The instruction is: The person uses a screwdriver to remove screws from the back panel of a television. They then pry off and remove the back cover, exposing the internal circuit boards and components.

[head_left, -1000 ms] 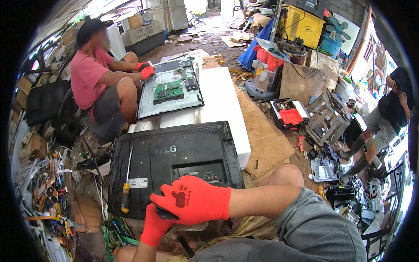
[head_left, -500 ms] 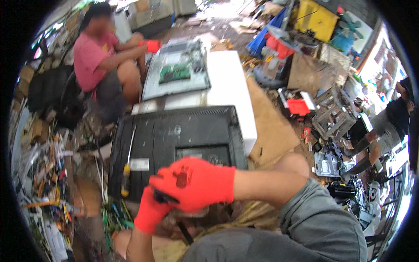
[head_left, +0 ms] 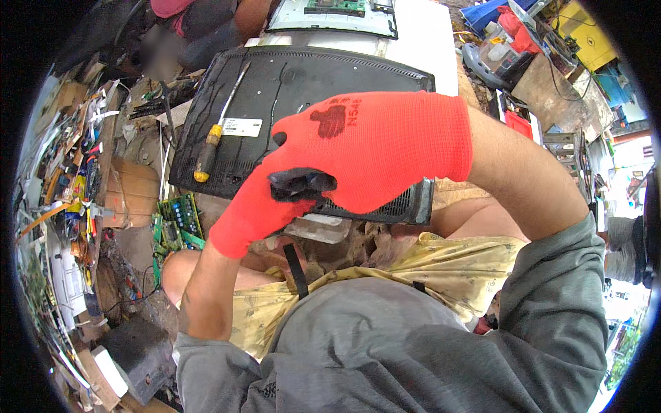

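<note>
Both my hands wear red gloves with black-coated palms and are pressed together over the near edge of a black television back cover (head_left: 251, 86). My right hand (head_left: 379, 148) lies over my left hand (head_left: 265, 210), its fingers curled in. The fingers of my left hand are closed beneath it and mostly hidden. Whatever may be between the two gloves does not show. A screwdriver (head_left: 210, 148) with a yellow and black handle rests untouched on the cover, left of my hands, its shaft pointing away from me.
Beyond the cover, a panel with a green circuit board (head_left: 337, 7) lies on a white slab (head_left: 427, 41). Circuit boards (head_left: 180, 220) and heaped scrap (head_left: 72, 199) are at the left. A seated person's leg (head_left: 251, 17) shows at the far left. Cardboard (head_left: 558, 89) leans at the right.
The view has tipped downward, so the cover and my hands appear higher in it and the seated person is mostly cut off. My hands stay together; the screwdriver remains on the cover.
</note>
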Demonstrator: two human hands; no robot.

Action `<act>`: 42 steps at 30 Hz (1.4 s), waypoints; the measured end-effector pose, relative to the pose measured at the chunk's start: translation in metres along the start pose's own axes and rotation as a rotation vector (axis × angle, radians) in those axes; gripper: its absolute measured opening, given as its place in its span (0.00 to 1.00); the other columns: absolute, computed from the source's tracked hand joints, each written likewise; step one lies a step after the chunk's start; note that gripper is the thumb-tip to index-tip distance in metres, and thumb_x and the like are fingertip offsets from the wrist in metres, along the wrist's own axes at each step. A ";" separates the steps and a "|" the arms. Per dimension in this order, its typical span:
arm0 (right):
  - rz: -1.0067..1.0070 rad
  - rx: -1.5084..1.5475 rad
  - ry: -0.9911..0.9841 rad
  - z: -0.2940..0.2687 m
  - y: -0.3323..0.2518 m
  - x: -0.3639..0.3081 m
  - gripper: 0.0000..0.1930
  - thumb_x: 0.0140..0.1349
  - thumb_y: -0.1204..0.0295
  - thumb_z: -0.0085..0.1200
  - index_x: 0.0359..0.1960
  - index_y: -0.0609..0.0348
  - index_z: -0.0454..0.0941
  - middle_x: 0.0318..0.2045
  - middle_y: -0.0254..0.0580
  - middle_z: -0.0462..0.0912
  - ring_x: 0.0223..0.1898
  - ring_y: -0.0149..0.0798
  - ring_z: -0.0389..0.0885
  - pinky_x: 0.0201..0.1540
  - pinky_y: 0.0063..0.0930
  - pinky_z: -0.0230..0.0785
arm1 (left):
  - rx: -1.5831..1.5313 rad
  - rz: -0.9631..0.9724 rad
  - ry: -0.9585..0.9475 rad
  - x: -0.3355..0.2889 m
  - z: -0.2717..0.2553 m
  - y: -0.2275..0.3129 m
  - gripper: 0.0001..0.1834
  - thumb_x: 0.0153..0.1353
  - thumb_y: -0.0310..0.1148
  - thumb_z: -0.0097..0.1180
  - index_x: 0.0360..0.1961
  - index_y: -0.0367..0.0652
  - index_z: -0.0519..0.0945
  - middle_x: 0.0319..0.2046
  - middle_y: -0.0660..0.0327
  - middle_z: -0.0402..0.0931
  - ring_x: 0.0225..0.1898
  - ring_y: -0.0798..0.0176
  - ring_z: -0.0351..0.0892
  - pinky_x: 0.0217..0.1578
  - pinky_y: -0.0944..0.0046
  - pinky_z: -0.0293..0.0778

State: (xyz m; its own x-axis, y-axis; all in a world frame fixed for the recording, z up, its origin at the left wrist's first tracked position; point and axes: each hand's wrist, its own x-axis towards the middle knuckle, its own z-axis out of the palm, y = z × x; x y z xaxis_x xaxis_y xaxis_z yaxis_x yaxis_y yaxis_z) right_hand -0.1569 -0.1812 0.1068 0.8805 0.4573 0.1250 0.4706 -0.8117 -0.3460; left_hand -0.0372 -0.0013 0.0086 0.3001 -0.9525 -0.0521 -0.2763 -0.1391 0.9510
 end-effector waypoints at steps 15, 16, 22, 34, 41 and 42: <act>-0.106 -0.006 -0.045 -0.005 -0.010 0.009 0.27 0.50 0.68 0.60 0.55 0.52 0.72 0.48 0.50 0.77 0.45 0.52 0.80 0.45 0.41 0.75 | 0.178 0.332 0.024 -0.003 0.001 -0.013 0.22 0.45 0.30 0.75 0.44 0.43 0.83 0.40 0.53 0.84 0.44 0.64 0.83 0.46 0.60 0.77; -0.022 -0.017 -0.111 -0.007 -0.013 0.013 0.28 0.50 0.68 0.60 0.56 0.52 0.72 0.48 0.50 0.77 0.45 0.52 0.80 0.45 0.41 0.75 | 0.138 0.290 0.037 -0.005 0.001 -0.013 0.22 0.45 0.31 0.75 0.44 0.43 0.83 0.40 0.53 0.84 0.45 0.64 0.83 0.47 0.59 0.77; 0.212 -0.156 -0.155 -0.018 -0.026 0.011 0.27 0.51 0.68 0.61 0.56 0.53 0.72 0.43 0.50 0.79 0.42 0.49 0.81 0.43 0.40 0.75 | 0.091 0.178 0.143 -0.002 0.006 -0.007 0.25 0.45 0.31 0.74 0.47 0.42 0.81 0.42 0.52 0.84 0.46 0.63 0.83 0.46 0.59 0.77; 0.184 -0.179 0.062 0.007 -0.028 0.000 0.30 0.54 0.59 0.63 0.58 0.55 0.69 0.38 0.45 0.78 0.39 0.51 0.81 0.42 0.40 0.74 | 0.095 -0.077 0.013 -0.011 -0.011 0.005 0.27 0.44 0.34 0.77 0.47 0.40 0.82 0.39 0.57 0.85 0.43 0.66 0.83 0.47 0.60 0.77; 0.077 0.001 0.309 0.033 -0.027 -0.016 0.27 0.56 0.65 0.61 0.58 0.55 0.70 0.45 0.53 0.75 0.43 0.55 0.79 0.45 0.43 0.75 | 0.185 0.185 -0.082 -0.012 0.005 -0.044 0.23 0.48 0.28 0.73 0.47 0.41 0.82 0.46 0.60 0.84 0.49 0.61 0.81 0.52 0.58 0.76; 0.074 0.021 0.352 0.039 -0.026 -0.017 0.27 0.56 0.66 0.61 0.58 0.54 0.70 0.46 0.54 0.75 0.44 0.55 0.79 0.45 0.43 0.75 | 0.240 0.249 -0.105 -0.007 0.005 -0.048 0.22 0.48 0.27 0.73 0.47 0.42 0.83 0.46 0.60 0.83 0.49 0.59 0.81 0.51 0.58 0.76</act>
State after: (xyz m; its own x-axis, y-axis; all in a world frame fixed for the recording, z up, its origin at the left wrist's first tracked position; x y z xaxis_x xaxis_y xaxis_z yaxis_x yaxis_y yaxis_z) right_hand -0.1865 -0.1541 0.0774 0.8795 0.2417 0.4099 0.4068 -0.8288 -0.3843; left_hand -0.0302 0.0104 -0.0384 0.1045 -0.9860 0.1296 -0.5393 0.0533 0.8404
